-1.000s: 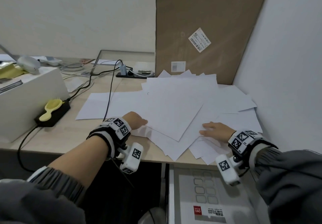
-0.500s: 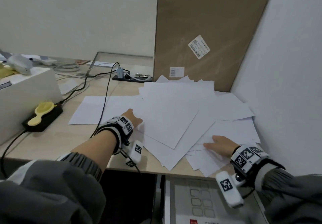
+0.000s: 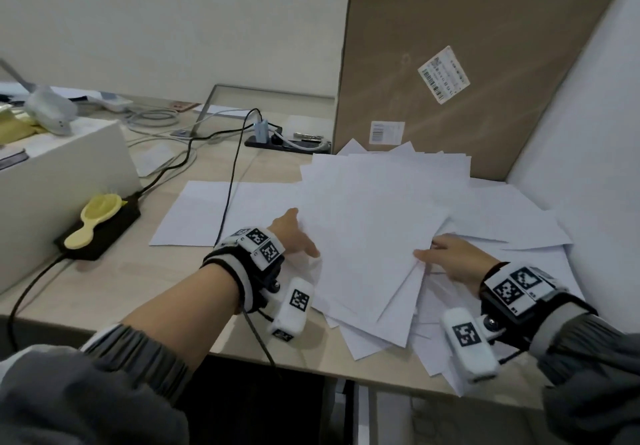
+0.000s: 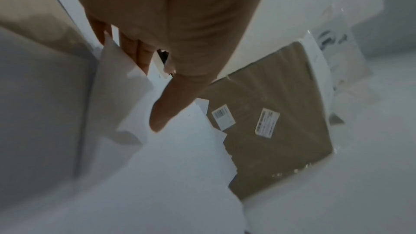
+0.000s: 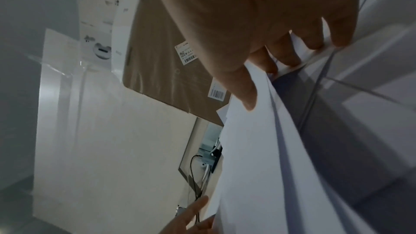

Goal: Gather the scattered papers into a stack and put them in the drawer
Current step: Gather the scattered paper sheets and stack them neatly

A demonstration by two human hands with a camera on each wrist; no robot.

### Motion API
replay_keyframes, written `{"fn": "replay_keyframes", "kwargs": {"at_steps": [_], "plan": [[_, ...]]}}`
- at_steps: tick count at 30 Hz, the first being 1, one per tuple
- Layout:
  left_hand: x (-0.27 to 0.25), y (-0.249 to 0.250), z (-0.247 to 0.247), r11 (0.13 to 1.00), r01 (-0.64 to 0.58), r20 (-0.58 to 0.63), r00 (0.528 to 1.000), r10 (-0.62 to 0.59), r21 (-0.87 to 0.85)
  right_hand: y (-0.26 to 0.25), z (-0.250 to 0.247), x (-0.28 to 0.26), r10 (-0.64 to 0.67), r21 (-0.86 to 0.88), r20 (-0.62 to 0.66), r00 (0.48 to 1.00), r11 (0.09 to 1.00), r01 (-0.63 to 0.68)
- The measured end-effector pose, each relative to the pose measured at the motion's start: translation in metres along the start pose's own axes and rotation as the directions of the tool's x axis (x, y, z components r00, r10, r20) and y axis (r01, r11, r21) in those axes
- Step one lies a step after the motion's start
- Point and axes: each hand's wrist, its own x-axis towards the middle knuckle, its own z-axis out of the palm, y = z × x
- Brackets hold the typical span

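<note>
A loose heap of white papers (image 3: 374, 230) covers the right half of the desk (image 3: 145, 282), and several sheets hang over its front edge. My left hand (image 3: 294, 237) is at the heap's left edge. In the left wrist view its fingers (image 4: 135, 54) are tucked under sheets and the thumb (image 4: 162, 113) lies on top. My right hand (image 3: 450, 261) holds the heap's right side. In the right wrist view its thumb (image 5: 243, 92) presses on the papers (image 5: 258, 149) while its fingers (image 5: 290, 51) curl beneath. One sheet (image 3: 194, 216) lies apart to the left.
A black cable (image 3: 228, 195) runs across the lone sheet. A tall cardboard panel (image 3: 467, 64) leans behind the heap, beside a white wall (image 3: 588, 167) on the right. At left stand a white box (image 3: 62, 174) and a yellow brush (image 3: 97, 216). A power strip (image 3: 284, 140) lies at the back.
Both hands have moved inward along the heap. The right hand has gone from lying flat on the lower sheets to gripping the top sheets' edge. The view has come closer.
</note>
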Motion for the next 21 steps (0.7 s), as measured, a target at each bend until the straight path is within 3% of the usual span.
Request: {"fn": "replay_keyframes", "kwargs": {"at_steps": [2, 6, 9, 11, 13, 21], "plan": [[0.002, 0.002, -0.009, 0.988, 0.053, 0.002, 0.999, -0.053, -0.146, -0.003, -0.001, 0.002, 0.015, 0.020, 0.058, 0.998, 1.000, -0.016], [-0.002, 0.007, -0.016, 0.971, 0.088, -0.018, 0.995, -0.094, -0.221, -0.003, -0.002, 0.004, 0.011, -0.078, 0.103, 0.995, 0.997, -0.003], [-0.008, 0.006, -0.010, 0.918, 0.147, 0.101, 0.988, -0.118, -0.367, -0.004, 0.000, -0.001, -0.023, -0.099, 0.151, 0.988, 0.994, 0.039], [-0.016, 0.003, -0.004, 0.949, 0.172, 0.189, 0.974, -0.123, -0.265, -0.007, 0.001, -0.007, -0.040, -0.086, 0.188, 0.981, 0.995, 0.057], [-0.024, 0.002, 0.000, 0.978, 0.117, 0.154, 0.984, -0.091, -0.173, -0.006, 0.001, -0.012, -0.060, -0.097, 0.213, 0.975, 0.992, 0.082], [-0.038, -0.003, 0.015, 0.887, 0.007, -0.015, 1.000, -0.016, -0.462, 0.006, -0.004, -0.033, -0.084, 0.139, 0.073, 0.994, 0.988, 0.073]]}}
